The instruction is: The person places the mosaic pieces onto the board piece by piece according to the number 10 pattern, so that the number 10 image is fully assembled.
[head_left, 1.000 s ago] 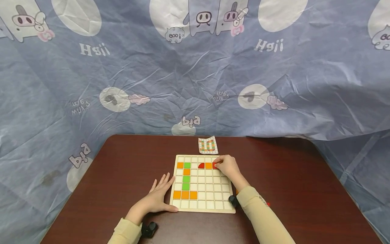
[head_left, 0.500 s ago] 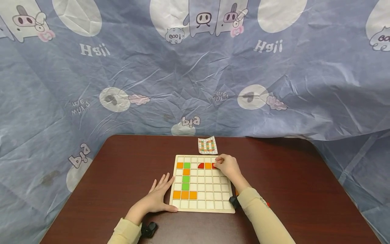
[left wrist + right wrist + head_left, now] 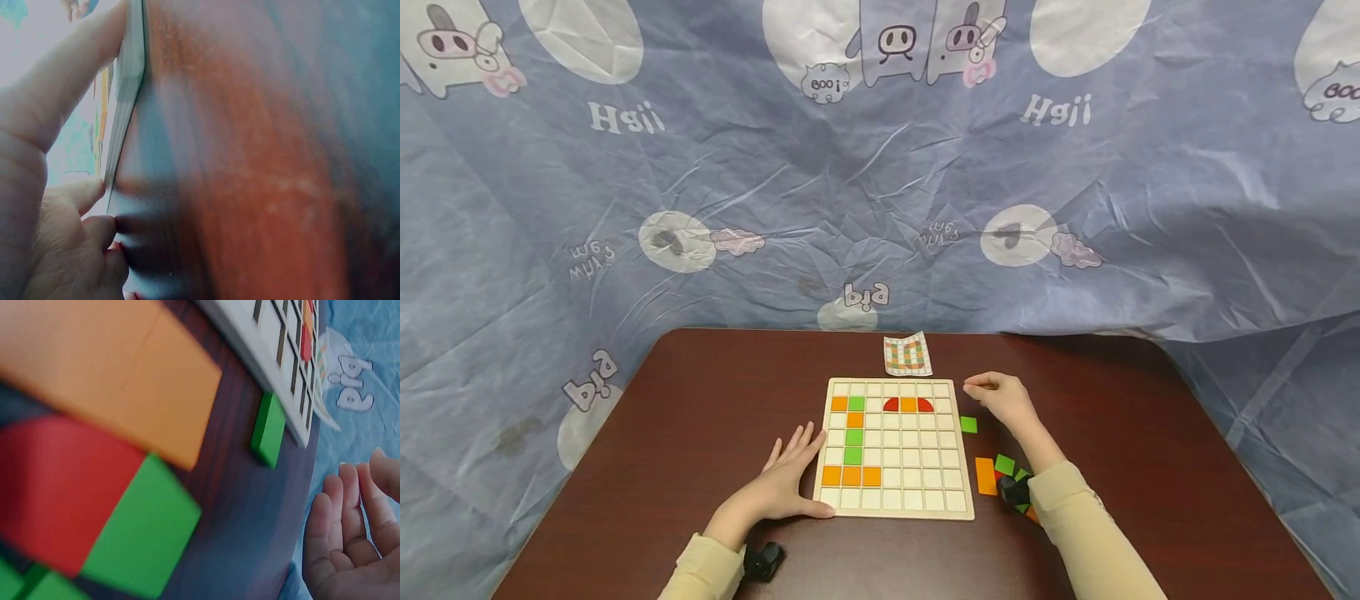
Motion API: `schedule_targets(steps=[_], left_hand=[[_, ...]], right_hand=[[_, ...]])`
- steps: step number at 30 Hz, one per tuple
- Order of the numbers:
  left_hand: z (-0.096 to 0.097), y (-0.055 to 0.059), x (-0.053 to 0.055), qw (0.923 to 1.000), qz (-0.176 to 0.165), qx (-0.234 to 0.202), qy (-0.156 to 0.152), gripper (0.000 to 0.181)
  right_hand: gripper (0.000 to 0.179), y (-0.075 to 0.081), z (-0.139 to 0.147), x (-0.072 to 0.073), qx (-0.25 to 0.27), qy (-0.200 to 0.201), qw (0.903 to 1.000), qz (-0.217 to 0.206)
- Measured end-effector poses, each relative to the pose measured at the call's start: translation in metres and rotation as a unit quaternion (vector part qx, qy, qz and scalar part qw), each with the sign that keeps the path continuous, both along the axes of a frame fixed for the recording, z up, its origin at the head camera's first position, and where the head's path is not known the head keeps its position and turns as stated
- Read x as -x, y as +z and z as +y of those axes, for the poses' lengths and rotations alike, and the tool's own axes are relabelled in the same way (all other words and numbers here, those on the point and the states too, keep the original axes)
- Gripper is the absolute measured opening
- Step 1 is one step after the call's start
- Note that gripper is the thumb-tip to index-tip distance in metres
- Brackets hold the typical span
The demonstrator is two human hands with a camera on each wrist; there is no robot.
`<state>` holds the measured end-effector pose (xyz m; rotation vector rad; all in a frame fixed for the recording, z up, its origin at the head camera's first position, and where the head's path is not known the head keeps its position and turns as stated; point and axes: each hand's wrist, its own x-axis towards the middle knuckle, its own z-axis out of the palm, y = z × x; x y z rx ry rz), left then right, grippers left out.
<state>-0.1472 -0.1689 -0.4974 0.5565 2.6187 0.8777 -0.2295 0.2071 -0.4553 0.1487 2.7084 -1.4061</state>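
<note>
A pale wooden grid board (image 3: 912, 458) lies on the table with orange and green square tiles in its left part. In its upper right, two red quarter-round tiles (image 3: 925, 406) flank an orange square (image 3: 908, 405). My left hand (image 3: 778, 487) rests along the board's left edge, fingers spread and thumb at the near left corner. My right hand (image 3: 1003, 398) hovers beyond the board's right side, fingers loosely bent and holding nothing. Nearest to it, a lone green tile (image 3: 969, 425) lies against the board; the right wrist view shows this green tile (image 3: 269, 431) too.
To the right of the board, orange tiles (image 3: 987, 476), green tiles (image 3: 1004, 465) and red ones lie in a pile, partly hidden by the right wrist camera (image 3: 1015, 492). A creased pattern card (image 3: 907, 354) lies behind the board. A patterned blue cloth (image 3: 820, 183) hangs behind the table.
My right hand has let go of the red quarter-round tile, now in its cell, and moved right off the board. The pile and lone green tile have come into sight. The left hand stays.
</note>
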Motion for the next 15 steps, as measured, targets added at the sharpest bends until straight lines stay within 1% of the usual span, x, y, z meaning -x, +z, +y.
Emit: schedule_targets(steps=[4, 9, 12, 15], left_hand=[[0.001, 0.001, 0.000, 1.0000, 0.001, 0.003, 0.000, 0.118], [0.002, 0.001, 0.000, 1.0000, -0.002, 0.001, 0.004, 0.118], [0.003, 0.002, 0.000, 1.0000, -0.003, 0.000, 0.003, 0.118], [0.003, 0.002, 0.000, 1.0000, -0.002, 0.001, 0.002, 0.118]], right_hand=[[0.032, -0.004, 0.011, -0.005, 0.017, 0.001, 0.9998, -0.011], [0.034, -0.009, 0.017, -0.013, 0.022, 0.021, 0.9992, -0.023], [0.035, -0.012, 0.018, -0.018, 0.005, 0.041, 0.9988, -0.027], [0.034, -0.012, 0.018, -0.021, -0.008, 0.051, 0.9982, -0.030]])
